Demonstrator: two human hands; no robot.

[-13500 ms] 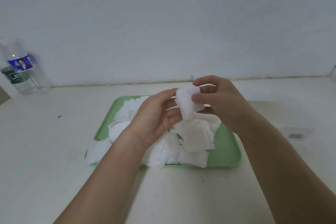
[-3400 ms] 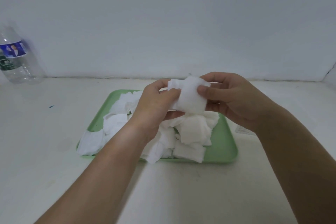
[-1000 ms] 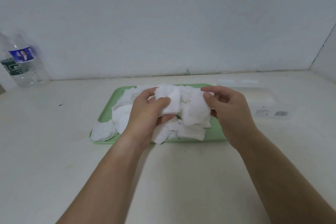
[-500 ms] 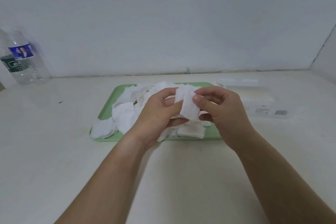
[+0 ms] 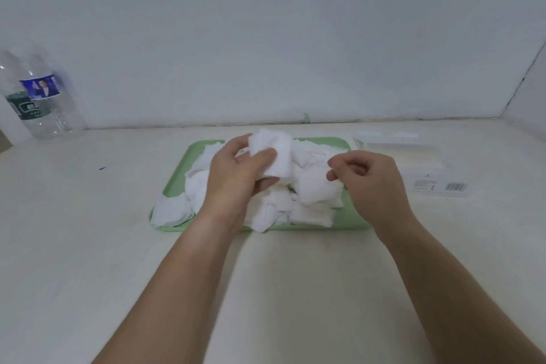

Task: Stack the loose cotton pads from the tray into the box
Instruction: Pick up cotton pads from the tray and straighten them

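- The left hand grips a gathered stack above the tray, likely keeping it squared.
- The right hand curls over the loose pads; whether it pinches one, I can't tell.
- The box sits at the tray's three o'clock.

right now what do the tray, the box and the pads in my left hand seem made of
Tray: probably plastic, matte pale green, moulded rounded rim.
Box: clear rigid plastic, see-through walls, barcode sticker.
Pads, gripped by the left hand: soft, white, likely cotton, fuzzy matte surface.
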